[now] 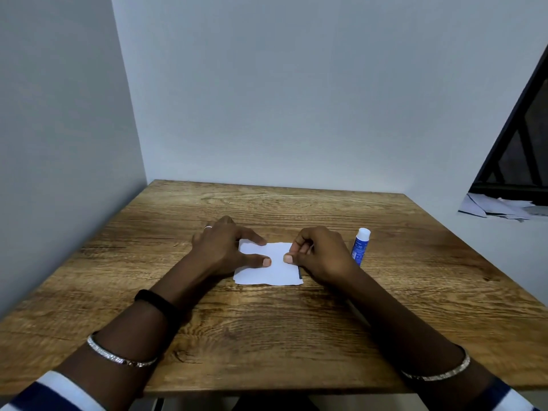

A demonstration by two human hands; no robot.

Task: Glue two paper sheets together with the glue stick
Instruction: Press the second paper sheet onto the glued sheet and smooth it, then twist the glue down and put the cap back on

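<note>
A small white paper sheet [268, 269] lies flat near the middle of the wooden table [267, 327]; a thin dark edge of something under it shows at its right side. My left hand [225, 247] rests on the sheet's left part, its straight forefinger and thumb pressing the paper down. My right hand [317, 253] sits at the sheet's right edge with curled fingers, its thumb tip pressing on the paper. A blue glue stick [360, 246] with a white cap stands upright just right of my right hand, untouched.
White walls close the table in at the left and the back. At the far right, beyond the table, a ledge holds a pile of loose papers [498, 209] under a dark window frame [516, 143].
</note>
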